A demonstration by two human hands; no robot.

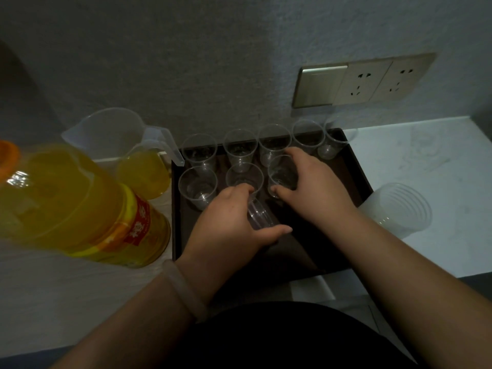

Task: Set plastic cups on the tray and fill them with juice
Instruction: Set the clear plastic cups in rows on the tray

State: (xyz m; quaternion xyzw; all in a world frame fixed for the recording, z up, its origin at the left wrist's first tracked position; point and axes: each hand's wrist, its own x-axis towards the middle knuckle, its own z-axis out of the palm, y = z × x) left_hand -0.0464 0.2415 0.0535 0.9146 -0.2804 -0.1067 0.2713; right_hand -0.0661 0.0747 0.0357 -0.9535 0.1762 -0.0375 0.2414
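Eight cups point(198, 187) stand on the tray point(348, 171). Right hand point(311, 187) fingers grip the front-right cup point(283, 177); left hand point(229, 225) clasps a spare stack point(259, 215). Seat it level beside its neighbour, then release.

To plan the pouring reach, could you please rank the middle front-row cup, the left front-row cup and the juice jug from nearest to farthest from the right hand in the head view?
From the right hand:
1. middle front-row cup, just left of it on the tray.
2. left front-row cup, by the tray's left edge.
3. juice jug, off the tray, beyond that edge.
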